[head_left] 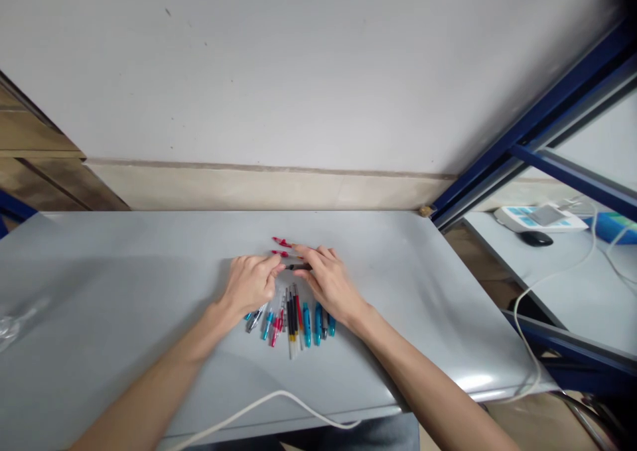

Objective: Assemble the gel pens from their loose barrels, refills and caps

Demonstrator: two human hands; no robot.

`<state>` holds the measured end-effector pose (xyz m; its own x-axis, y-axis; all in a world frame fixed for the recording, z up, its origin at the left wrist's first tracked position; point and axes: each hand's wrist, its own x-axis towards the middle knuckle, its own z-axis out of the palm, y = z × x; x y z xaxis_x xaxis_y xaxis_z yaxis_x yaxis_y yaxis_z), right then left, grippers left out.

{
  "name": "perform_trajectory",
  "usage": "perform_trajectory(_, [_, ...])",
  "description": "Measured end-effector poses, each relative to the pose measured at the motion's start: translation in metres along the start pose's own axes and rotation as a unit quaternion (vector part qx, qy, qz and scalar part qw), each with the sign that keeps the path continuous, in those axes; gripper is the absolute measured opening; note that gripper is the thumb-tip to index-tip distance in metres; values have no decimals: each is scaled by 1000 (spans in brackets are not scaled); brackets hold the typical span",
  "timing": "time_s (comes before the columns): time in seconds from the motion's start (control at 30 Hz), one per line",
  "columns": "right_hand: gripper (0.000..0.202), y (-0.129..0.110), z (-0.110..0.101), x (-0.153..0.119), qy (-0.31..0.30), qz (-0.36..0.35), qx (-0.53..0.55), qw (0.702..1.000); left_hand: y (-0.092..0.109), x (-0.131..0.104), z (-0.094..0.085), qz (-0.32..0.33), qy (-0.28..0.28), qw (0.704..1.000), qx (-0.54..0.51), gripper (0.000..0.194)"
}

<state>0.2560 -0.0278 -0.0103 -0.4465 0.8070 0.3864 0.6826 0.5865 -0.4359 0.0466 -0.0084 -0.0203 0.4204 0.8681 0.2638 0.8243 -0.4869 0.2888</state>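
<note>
Head view: left hand (pixel 251 282) and right hand (pixel 331 284) pinching dark pen (pixel 298 266); two red pens (pixel 283 243) set apart; pile of pens (pixel 293 318) on bench (pixel 149 285) seemingly unsorted.

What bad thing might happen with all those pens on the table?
The left hand and right hand meet over a dark pen, with the pen pile right under the wrists. A wrist might nudge the pile and send loose pens rolling across the smooth table. The two red pieces beyond the fingers lie loose and may get knocked away. The white cable at the near edge might snag an arm.
</note>
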Motion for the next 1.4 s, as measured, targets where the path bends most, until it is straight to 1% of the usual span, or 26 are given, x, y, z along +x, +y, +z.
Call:
perform_trajectory(0.1, [22,4,0,0,5,1,18,1000,2,-1,1,12,7,1000,12,20])
perform_trajectory(0.2, [18,7,3,-1,19,3,53,998,4,-1,2,12,16,1000,21,22])
perform_trajectory(0.27, [22,7,5,-1,16,6,52,998,5,-1,3,14,21,1000,18,21])
perform_trajectory(0.3, [20,7,5,-1,13,6,50,999,5,-1,3,17,22,999,17,21])
perform_trajectory(0.4, [20,7,6,-1,18,12,61,998,6,-2,4,27,18,999,20,25])
perform_trajectory(0.47, [15,7,6,-1,25,19,72,997,6,-1,4,27,14,999,20,26])
perform_trajectory(0.5, [14,7,6,-1,26,22,73,997,6,-1,4,26,14,999,19,26])
perform_trajectory(0.57, [19,6,6,-1,20,23,69,997,6,-1,4,22,18,999,16,25])
perform_trajectory(0.7, [21,7,6,-2,16,19,67,997,6,0,4,23,16,999,20,27])
perform_trajectory(0.87, [13,8,6,-3,31,20,85,996,7,0,4,21,1,999,29,27])
perform_trajectory(1.07, [20,9,7,-3,11,18,58,998,6,-1,4,20,6,999,25,26])
perform_trajectory(1.27, [11,11,8,-3,19,17,73,997,6,0,5,28,-3,999,38,28])
perform_trajectory(1.4, [13,11,10,-3,11,10,62,998,6,0,4,41,5,999,33,25])
